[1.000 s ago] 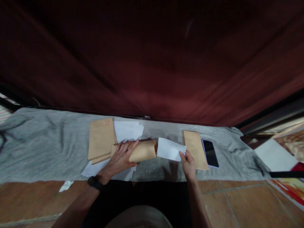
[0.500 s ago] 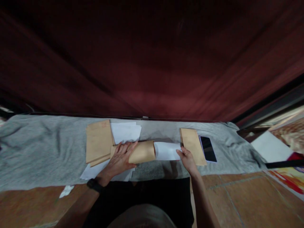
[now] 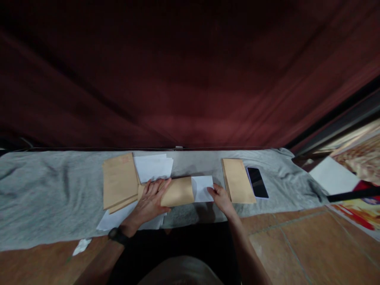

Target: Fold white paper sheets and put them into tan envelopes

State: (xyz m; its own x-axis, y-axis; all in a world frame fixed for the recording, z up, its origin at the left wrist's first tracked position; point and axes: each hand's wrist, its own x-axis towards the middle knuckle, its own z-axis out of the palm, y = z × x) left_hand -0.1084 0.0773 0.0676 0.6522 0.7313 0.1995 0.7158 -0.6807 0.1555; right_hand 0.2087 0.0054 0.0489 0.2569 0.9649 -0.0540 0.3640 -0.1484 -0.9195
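A brown envelope point(image 3: 179, 190) lies crosswise in front of me with its mouth to the right. My left hand point(image 3: 152, 199) rests on its left part, fingers spread and thumb apart. A folded white paper point(image 3: 202, 189) is partly inside the envelope, its right part sticking out. My right hand point(image 3: 220, 196) pinches the paper's right end between thumb and fingers. Left of the envelope is a stack of brown envelopes point(image 3: 119, 180). White sheets point(image 3: 153, 166) lie behind my left hand, and more white sheets point(image 3: 114, 217) show under my left forearm.
A second stack of brown envelopes point(image 3: 238, 180) lies to the right, beside a phone point(image 3: 257, 183) with a dark screen. All rest on a grey cloth point(image 3: 68, 190). Crumpled tissue point(image 3: 81, 246) is on the tiled floor. A dark red curtain-like surface point(image 3: 190, 87) rises behind.
My right hand has moved left, sliding the white paper deeper into the envelope, so less of it sticks out. My left hand stays on the envelope.
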